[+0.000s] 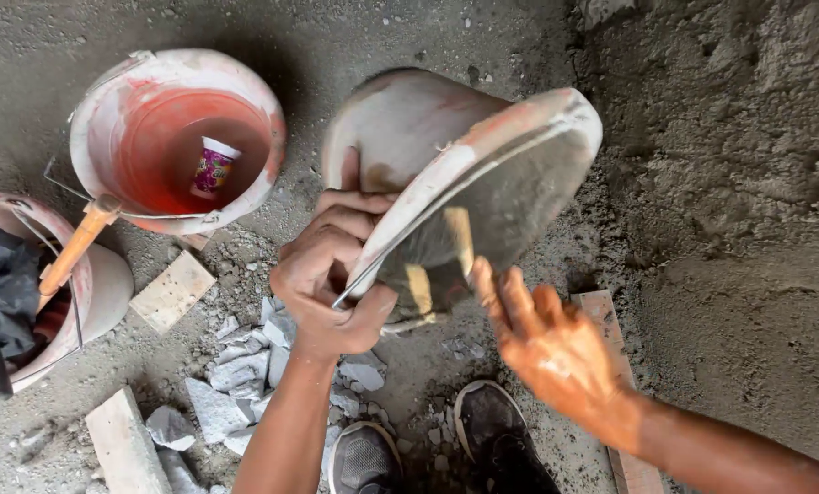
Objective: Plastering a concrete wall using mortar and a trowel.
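Over the gritty cement floor [720, 302] we hold a tilted, mortar-stained bucket [482, 174], its mouth turned down toward our shoes [482, 439]. Our left hand [331, 274] is closed tight around the bucket's rim and thin wire handle. Our right hand [546, 343] is open, fingers spread and smeared orange, with fingertips reaching into the bucket's mouth and touching the grey inside. Beside us on the left stands a red-stained bucket [176, 137] with a small plastic cup [213, 169] inside. Broken grey rubble [245, 375] and wooden blocks [171, 291] lie near our feet.
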